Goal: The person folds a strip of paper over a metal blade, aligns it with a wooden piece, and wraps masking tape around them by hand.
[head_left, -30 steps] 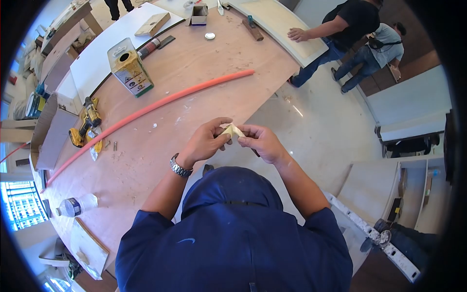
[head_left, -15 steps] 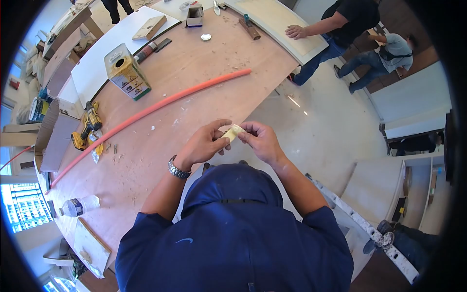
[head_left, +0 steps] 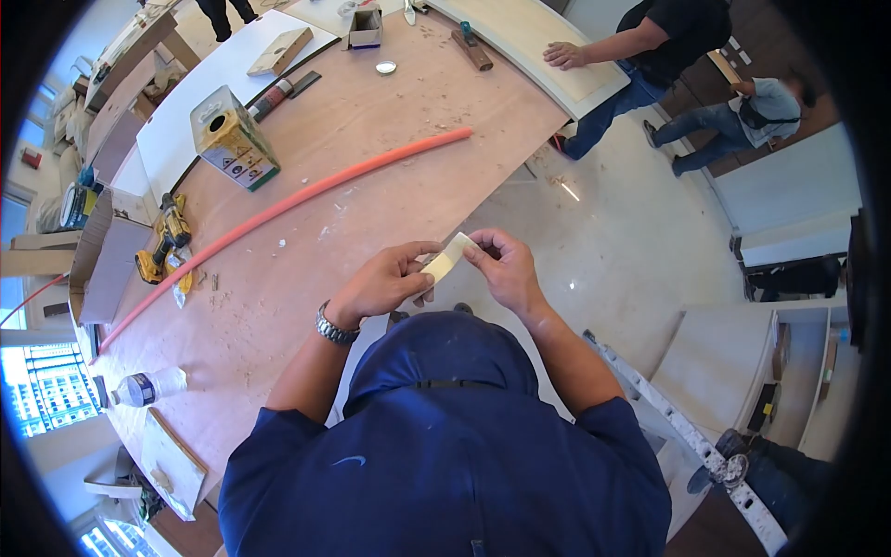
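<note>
A short pale yellow strip (head_left: 446, 261) is stretched between my two hands, just off the table's edge. My left hand (head_left: 388, 280), with a metal watch on its wrist, pinches the strip's lower left end. At the upper right end, my right hand (head_left: 504, 269) grips the strip between thumb and fingers. What the strip is made of cannot be told. Beyond my hands, a long curved red tube (head_left: 306, 193) lies across the wooden table (head_left: 371, 213).
On the table are a yellow drill (head_left: 167, 237), a metal can (head_left: 234, 139), a plastic bottle (head_left: 151, 387), a plane (head_left: 471, 46) and an open box (head_left: 365, 28). A person (head_left: 640, 56) leans a hand on a pale panel (head_left: 529, 46). Another person (head_left: 733, 121) bends at the right.
The strip, crumpled or folded before, is now drawn out longer and flatter. My right hand has moved slightly up and away from my left. The person at the far right has shifted right.
</note>
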Tool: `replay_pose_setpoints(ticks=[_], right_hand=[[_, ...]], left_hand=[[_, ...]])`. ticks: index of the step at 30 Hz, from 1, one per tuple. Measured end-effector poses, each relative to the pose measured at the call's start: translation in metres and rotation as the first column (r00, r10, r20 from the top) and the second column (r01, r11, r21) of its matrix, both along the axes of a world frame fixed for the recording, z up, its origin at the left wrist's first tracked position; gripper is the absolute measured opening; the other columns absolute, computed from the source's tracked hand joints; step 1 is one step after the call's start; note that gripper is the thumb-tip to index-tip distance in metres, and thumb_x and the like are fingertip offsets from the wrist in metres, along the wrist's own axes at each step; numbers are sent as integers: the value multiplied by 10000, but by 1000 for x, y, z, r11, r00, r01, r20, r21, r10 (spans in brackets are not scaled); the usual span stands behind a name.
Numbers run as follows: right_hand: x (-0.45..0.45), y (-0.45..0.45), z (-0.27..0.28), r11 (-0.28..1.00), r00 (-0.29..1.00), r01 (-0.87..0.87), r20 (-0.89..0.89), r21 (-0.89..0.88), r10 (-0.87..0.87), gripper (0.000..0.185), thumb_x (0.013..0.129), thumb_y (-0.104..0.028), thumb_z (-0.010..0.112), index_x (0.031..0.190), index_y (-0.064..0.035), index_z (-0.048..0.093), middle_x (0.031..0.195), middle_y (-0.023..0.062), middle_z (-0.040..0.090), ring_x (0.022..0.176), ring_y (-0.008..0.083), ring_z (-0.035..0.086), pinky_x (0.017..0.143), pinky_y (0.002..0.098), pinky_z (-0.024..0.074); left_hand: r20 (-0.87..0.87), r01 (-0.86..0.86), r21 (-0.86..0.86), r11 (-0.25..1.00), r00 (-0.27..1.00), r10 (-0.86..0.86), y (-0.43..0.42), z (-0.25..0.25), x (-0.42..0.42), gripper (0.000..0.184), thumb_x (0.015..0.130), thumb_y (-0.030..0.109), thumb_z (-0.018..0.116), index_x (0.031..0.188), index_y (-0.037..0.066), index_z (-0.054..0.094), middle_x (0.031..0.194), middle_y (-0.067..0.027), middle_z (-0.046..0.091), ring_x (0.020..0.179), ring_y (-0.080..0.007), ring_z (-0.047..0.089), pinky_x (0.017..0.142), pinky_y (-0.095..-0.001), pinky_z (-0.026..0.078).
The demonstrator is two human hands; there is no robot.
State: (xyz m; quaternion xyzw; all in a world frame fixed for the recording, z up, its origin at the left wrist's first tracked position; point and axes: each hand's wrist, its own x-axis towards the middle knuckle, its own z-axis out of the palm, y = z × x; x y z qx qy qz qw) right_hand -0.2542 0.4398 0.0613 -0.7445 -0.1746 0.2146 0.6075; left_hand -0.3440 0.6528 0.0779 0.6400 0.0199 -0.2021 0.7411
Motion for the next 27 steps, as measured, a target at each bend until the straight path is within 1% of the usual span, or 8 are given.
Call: replay_pose_setpoints(ticks=[1, 7, 13, 16, 19, 22, 24, 27], right_hand=[[0, -2, 1, 1000, 1000, 4, 16, -10, -4, 165, 915, -107, 675, 1034, 4, 646, 840, 16, 653, 720, 63, 565, 663, 212, 472], [6, -11, -3, 993, 995, -73, -72, -90, 67, 159, 905, -102, 670, 1030, -6, 648, 834, 4, 646, 705, 51, 552, 632, 210, 451], [7, -9, 1, 990, 992, -123, 1, -76, 123, 226, 901, -75, 651, 1109, 12, 635, 867, 14, 646, 710, 56, 544, 643, 226, 461], [2, -7, 20, 984, 978, -135, 145, -118, 152, 262, 886, -44, 640, 1145, 1, 630, 839, 53, 637, 697, 108, 559, 652, 260, 470], [8, -8, 17, 946, 859, -201, 419, -253, 295, 287, 859, -32, 635, 1146, -21, 632, 822, 139, 624, 716, 277, 618, 672, 354, 488], [6, -6, 14, 960, 867, -184, 425, -213, 260, 293, 849, -20, 637, 1142, -12, 628, 818, 155, 599, 713, 313, 599, 666, 376, 470], [4, -5, 16, 956, 869, -182, 418, -229, 266, 264, 855, -21, 629, 1118, -10, 630, 824, 158, 600, 725, 316, 602, 673, 385, 470], [4, -5, 12, 953, 847, -176, 457, -245, 274, 225, 861, -27, 617, 1086, -7, 630, 824, 165, 599, 743, 331, 605, 682, 405, 467]], left_hand=[[1, -7, 34, 999, 1000, 7, -1, 0, 1, 511, 924, 47, 552, 1404, -49, 408, 808, -73, 663, 738, -119, 632, 687, -267, 514], [34, -1, 196, 981, 999, -6, 0, 10, 8, 524, 862, 83, 567, 1354, -67, 465, 766, -69, 664, 677, -101, 602, 621, -259, 484], [35, 11, 312, 950, 999, -23, -2, 28, 10, 519, 829, 85, 561, 1323, -59, 499, 725, -68, 650, 642, -99, 579, 572, -261, 453], [54, -16, 320, 947, 999, -2, -2, 29, 11, 519, 826, 82, 563, 1322, -53, 496, 724, -66, 651, 634, -98, 569, 570, -259, 445], [62, -32, 324, 946, 998, 13, 1, 25, 12, 527, 822, 72, 566, 1329, -48, 483, 723, -55, 646, 614, -82, 546, 554, -246, 428], [60, -42, 335, 941, 998, 23, 1, 29, 11, 525, 820, 67, 569, 1325, -49, 484, 717, -49, 641, 606, -81, 540, 546, -248, 423], [73, -46, 324, 945, 997, 23, 1, 29, 9, 523, 818, 63, 572, 1321, -49, 485, 712, -47, 639, 602, -80, 539, 543, -249, 421], [70, -38, 396, 917, 998, 11, 2, 27, 8, 507, 814, 95, 567, 1303, -31, 520, 765, -105, 679, 656, -137, 606, 617, -298, 474]])
